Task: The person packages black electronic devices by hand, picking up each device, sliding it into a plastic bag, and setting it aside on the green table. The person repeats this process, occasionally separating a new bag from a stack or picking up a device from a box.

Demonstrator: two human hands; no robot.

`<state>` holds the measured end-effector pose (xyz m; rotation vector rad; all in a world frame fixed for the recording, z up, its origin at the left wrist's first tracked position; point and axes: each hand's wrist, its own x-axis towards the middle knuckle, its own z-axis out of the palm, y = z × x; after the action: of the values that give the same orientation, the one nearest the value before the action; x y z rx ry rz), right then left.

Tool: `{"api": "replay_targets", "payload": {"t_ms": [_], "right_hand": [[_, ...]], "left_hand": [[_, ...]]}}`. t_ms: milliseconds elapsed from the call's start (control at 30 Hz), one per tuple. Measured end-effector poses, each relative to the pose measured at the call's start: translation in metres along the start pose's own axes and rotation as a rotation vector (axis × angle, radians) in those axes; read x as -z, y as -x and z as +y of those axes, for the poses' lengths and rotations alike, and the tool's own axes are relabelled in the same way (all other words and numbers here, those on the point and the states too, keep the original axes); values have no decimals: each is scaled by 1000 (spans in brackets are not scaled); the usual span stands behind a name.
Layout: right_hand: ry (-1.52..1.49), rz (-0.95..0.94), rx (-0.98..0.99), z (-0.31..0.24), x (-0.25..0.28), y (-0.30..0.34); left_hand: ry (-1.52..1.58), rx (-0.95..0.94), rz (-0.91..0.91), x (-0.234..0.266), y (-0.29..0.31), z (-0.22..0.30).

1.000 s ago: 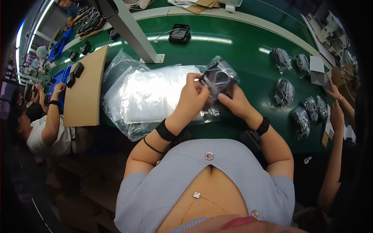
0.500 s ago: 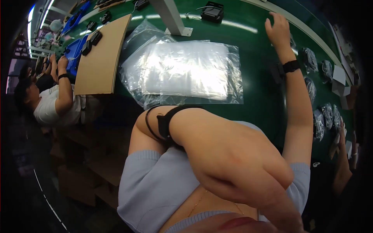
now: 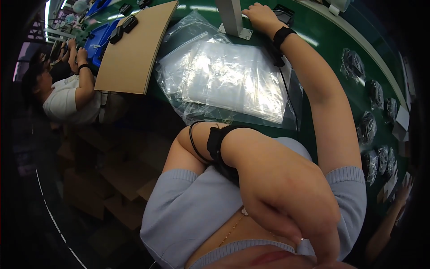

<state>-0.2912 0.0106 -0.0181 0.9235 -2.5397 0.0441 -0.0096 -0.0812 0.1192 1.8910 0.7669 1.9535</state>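
My left hand (image 3: 289,193) is raised close to me with its fingers curled in, one finger bent downward; nothing shows in it. A black band and a thin dark loop circle that wrist. Across the green bench reaches my right arm, the right hand (image 3: 263,19) at the foot of a grey metal post (image 3: 230,18). Its fingers are loosely bent, with no held thing visible. Just beyond lies a black box-shaped device (image 3: 285,15), partly covered by the hand. A dark cord (image 3: 287,85) hangs from near the right wristband across a stack of clear plastic bags (image 3: 233,80).
Left of the bags stands a brown cardboard sheet (image 3: 132,49) with small black devices on it. Blue trays (image 3: 97,42) lie past it. Along the right are several plastic-wrapped dark items (image 3: 368,127). A co-worker in white (image 3: 67,101) works at left; another person's hand (image 3: 404,190) shows at right.
My right hand has swung left, from the bench's right side to the post and black device. The whole view has shifted. My left hand stays raised, fingers curled.
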Motion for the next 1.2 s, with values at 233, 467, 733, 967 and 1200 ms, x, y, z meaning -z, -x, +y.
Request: {"api": "replay_targets", "payload": {"t_ms": [233, 467, 733, 967, 1200], "right_hand": [[-835, 101, -459, 30, 48, -8], [-518, 58, -533, 129, -9, 40], [-590, -483, -619, 102, 75, 40], [-946, -372, -921, 111, 46, 110], [-1464, 97, -1094, 76, 100, 218]], "left_hand": [[-317, 152, 28, 44, 32, 2], [-964, 823, 253, 78, 90, -49], [-1377, 982, 138, 72, 102, -99], [-1389, 972, 196, 70, 103, -102], [-1470, 879, 228, 53, 76, -112]]}}
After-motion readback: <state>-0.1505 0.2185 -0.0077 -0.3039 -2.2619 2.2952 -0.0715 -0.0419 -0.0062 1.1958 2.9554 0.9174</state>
